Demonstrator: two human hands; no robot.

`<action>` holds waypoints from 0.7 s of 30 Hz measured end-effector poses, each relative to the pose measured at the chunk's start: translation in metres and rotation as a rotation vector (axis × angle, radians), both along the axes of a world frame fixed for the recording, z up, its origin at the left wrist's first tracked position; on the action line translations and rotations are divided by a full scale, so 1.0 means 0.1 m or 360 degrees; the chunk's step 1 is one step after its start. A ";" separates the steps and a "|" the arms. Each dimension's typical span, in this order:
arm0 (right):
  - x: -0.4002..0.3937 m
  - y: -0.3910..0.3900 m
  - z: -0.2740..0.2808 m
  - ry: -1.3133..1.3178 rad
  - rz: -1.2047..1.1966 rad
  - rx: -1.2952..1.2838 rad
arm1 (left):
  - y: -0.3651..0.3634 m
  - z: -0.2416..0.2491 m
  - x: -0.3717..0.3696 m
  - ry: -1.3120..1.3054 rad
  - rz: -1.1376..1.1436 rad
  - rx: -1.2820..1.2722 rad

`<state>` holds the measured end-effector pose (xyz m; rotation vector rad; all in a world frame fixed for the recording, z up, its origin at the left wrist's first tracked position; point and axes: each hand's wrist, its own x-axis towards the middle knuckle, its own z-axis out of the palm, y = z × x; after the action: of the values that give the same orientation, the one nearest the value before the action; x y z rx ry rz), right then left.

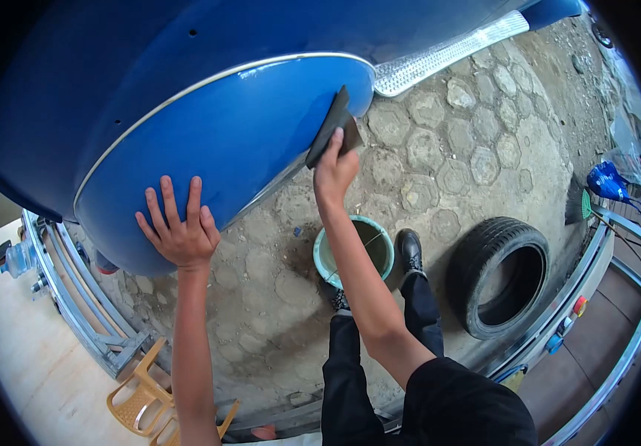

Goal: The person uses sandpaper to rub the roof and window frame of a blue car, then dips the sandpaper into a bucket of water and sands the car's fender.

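Observation:
My left hand (181, 230) lies flat on the glossy blue car fender (216, 141), fingers spread, near its lower left part. My right hand (334, 169) grips a dark grey sheet of sandpaper (333, 128) at the fender's right end. One part of the sheet is against the blue surface, and another part sticks out past my fingers. A pale trim line (209, 85) curves along the fender's upper edge. Below my right forearm, a light green bucket (317, 256) holds murky liquid. The forearm hides part of its rim.
A ridged metal running board (450, 56) extends right from the fender. On the hexagonal paving (418, 193), a loose tyre (499, 275) lies right of my feet. A metal frame (83, 290) and a yellow plastic chair (141, 394) stand at lower left. Blue plastic (612, 182) is at far right.

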<state>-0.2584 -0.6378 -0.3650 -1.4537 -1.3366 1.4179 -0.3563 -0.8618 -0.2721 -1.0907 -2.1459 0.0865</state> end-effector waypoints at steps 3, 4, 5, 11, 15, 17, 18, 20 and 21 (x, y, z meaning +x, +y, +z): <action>0.27 0.15 0.12 0.0175 -0.0306 -0.0011 | 0.01 0.01 -0.03 0.0020 0.0001 0.0018; 0.41 0.24 0.11 0.0265 -0.0458 -0.0049 | 0.01 0.00 -0.02 0.0018 -0.0006 0.0021; 0.57 0.31 0.10 0.0251 -0.0516 0.0004 | 0.01 -0.01 -0.01 0.0013 -0.0008 0.0019; 0.81 0.13 0.19 -0.0086 -0.0084 0.0304 | 0.02 0.02 -0.01 0.0026 0.0004 0.0012; 0.31 -0.06 0.31 -0.0014 0.0159 0.0572 | 0.04 0.03 -0.01 0.0043 0.0008 0.0010; 0.21 -0.08 0.17 -0.0085 0.0107 0.0647 | 0.05 0.04 -0.02 0.0054 0.0005 0.0012; 0.17 -0.11 0.11 -0.0119 0.0085 0.0683 | 0.05 0.04 -0.02 0.0058 0.0004 0.0014; 0.12 -0.22 0.36 0.0152 0.0028 0.0196 | 0.03 0.02 -0.01 0.0038 0.0015 0.0021; 0.10 -0.27 0.46 0.0286 -0.0004 -0.0043 | 0.02 0.01 -0.01 0.0023 0.0028 0.0031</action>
<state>-0.2486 -0.6650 -0.3186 -1.3103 -1.2071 1.5319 -0.3573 -0.8598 -0.2714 -1.0569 -2.1392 0.0812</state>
